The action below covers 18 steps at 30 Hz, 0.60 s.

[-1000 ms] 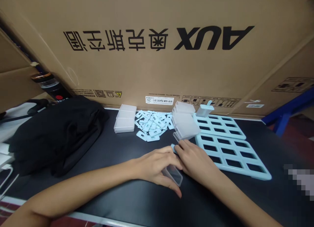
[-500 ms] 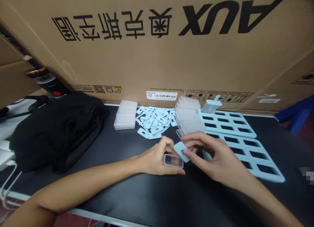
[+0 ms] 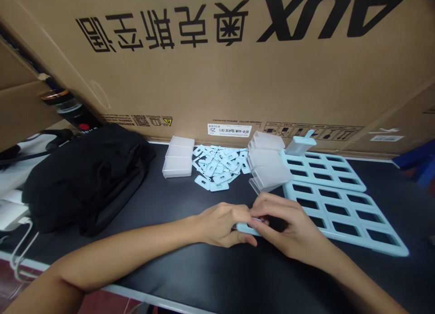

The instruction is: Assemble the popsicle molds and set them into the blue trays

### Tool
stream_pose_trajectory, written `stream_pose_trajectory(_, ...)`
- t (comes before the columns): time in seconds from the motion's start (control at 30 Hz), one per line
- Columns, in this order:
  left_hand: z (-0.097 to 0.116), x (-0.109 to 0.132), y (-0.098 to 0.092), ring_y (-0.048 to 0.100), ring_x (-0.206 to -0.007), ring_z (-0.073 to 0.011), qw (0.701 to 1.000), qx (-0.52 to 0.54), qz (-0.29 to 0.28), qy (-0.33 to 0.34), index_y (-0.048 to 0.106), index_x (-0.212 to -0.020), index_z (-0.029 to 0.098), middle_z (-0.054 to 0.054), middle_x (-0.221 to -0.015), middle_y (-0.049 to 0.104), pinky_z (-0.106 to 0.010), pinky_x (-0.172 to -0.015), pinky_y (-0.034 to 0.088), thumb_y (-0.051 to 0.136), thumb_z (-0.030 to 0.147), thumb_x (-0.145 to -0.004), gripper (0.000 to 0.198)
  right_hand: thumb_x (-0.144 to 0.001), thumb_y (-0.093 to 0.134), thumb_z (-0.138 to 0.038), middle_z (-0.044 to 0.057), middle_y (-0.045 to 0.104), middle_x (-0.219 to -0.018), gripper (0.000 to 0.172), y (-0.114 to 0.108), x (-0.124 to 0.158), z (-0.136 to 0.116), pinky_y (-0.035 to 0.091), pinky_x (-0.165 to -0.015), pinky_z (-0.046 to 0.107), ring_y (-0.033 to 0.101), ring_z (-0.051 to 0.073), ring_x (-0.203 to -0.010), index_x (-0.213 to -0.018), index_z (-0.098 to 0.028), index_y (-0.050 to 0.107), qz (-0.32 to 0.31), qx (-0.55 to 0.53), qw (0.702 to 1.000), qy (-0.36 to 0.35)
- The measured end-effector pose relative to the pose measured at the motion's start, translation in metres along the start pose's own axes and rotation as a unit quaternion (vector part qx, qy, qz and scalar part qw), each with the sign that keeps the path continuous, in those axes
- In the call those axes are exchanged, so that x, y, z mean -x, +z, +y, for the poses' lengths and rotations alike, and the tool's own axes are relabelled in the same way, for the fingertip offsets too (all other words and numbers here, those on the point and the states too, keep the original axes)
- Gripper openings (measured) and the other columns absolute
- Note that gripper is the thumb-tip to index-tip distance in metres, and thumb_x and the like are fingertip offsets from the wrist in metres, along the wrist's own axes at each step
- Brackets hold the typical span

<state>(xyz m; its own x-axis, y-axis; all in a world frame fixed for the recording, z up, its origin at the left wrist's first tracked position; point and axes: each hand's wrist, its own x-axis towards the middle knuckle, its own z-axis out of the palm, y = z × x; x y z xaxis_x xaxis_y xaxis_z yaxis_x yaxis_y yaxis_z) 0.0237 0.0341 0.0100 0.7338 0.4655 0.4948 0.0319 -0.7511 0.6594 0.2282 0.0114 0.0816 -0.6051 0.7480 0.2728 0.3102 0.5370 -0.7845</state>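
Over the black tabletop (image 3: 210, 277), my hands meet in front of me. My left hand (image 3: 224, 224) is closed around a small clear plastic box, which its fingers now mostly hide. A light-blue lid (image 3: 247, 229) lies across the box's mouth, touching it; whether it is fully seated I cannot tell. My right hand (image 3: 285, 225) pinches the lid's right end between thumb and fingers. Just beyond the hands is a heap of light-blue slotted pieces (image 3: 222, 166). Clear plastic boxes (image 3: 270, 176) lie stacked behind my right hand.
More clear boxes (image 3: 178, 165) lie left of the heap. Two light-blue frames (image 3: 356, 223) with rectangular openings lie at right; a lidded clear box (image 3: 301, 145) stands at their far end. A black bag (image 3: 84, 182) and a dark bottle (image 3: 73, 112) occupy the left. A large carton (image 3: 176, 83) walls the back.
My right hand has brought the light-blue lid down and left onto the clear box's mouth. My left fingers have closed in near it. The view has shifted slightly.
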Motion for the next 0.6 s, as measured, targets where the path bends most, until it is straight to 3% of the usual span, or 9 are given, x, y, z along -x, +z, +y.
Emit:
stream_pose_trajectory(0.1, 0.002, 0.0, -0.001, 0.069, -0.079, -0.0173, 0.998, -0.056, -0.018, -0.004, 0.057, -0.087, 0.017, -0.006, -0.083, 0.067, -0.025, -0.066, 0.055, 0.044, 0.059, -0.096, 0.044, -0.097, 0.048, -0.018, 0.004, 0.062, -0.089, 0.018, -0.01, 0.0, -0.005, 0.049, -0.068, 0.025, 0.058, 0.012, -0.076, -0.099, -0.02, 0.066, -0.06, 0.048, 0.997, -0.013)
stream_pose_trajectory(0.2, 0.001, 0.0, 0.0, 0.068, -0.073, -0.0137, 0.998, -0.069, 0.002, -0.001, 0.051, -0.078, 0.019, -0.005, -0.083, 0.067, -0.021, -0.06, 0.051, 0.044, 0.053, -0.098, 0.04, -0.097, 0.043, -0.017, 0.006, 0.065, -0.095, 0.024, -0.016, -0.019, -0.004, 0.048, -0.075, 0.027, 0.06, 0.014, -0.083, -0.109, -0.019, 0.064, -0.031, 0.164, 0.986, -0.01)
stream_pose_trajectory(0.27, 0.002, -0.001, 0.001, 0.068, -0.074, -0.0121, 0.997, -0.061, 0.047, 0.02, 0.048, -0.083, 0.019, -0.006, -0.092, 0.07, -0.019, -0.056, 0.049, 0.05, 0.047, -0.096, 0.031, -0.096, 0.042, -0.014, 0.006, 0.064, -0.092, 0.023, -0.014, -0.043, 0.002, 0.046, -0.072, 0.027, 0.059, 0.015, -0.08, -0.104, -0.017, 0.064, -0.042, 0.273, 0.961, 0.003)
stream_pose_trajectory(0.37, 0.004, -0.002, 0.002, 0.069, -0.079, -0.0106, 0.992, -0.059, 0.098, 0.044, 0.045, -0.085, 0.02, -0.008, -0.11, 0.07, -0.017, -0.052, 0.045, 0.058, 0.036, -0.09, 0.021, -0.092, 0.044, -0.01, 0.007, 0.063, -0.089, 0.018, -0.004, -0.08, 0.015, 0.038, -0.062, 0.026, 0.057, 0.014, -0.074, -0.09, -0.014, 0.062, -0.145, 0.41, 0.9, 0.018)
stream_pose_trajectory(0.47, 0.006, -0.002, 0.002, 0.069, -0.075, -0.0085, 0.993, -0.07, 0.084, 0.048, 0.045, -0.085, 0.021, -0.005, -0.107, 0.072, -0.016, -0.052, 0.046, 0.057, 0.027, -0.086, 0.014, -0.09, 0.049, -0.01, 0.008, 0.064, -0.094, 0.013, 0.006, -0.104, 0.026, 0.032, -0.058, 0.026, 0.06, 0.016, -0.077, -0.092, -0.013, 0.061, -0.201, 0.475, 0.857, 0.008)
stream_pose_trajectory(0.6, 0.003, 0.001, 0.001, 0.07, -0.077, -0.0102, 0.997, -0.046, 0.056, 0.03, 0.044, -0.089, 0.022, -0.003, -0.097, 0.073, -0.018, -0.061, 0.051, 0.055, 0.026, -0.086, 0.012, -0.087, 0.049, -0.009, 0.008, 0.066, -0.092, 0.016, 0.01, -0.111, 0.03, 0.029, -0.056, 0.027, 0.062, 0.018, -0.076, -0.097, -0.014, 0.061, -0.214, 0.495, 0.842, -0.008)
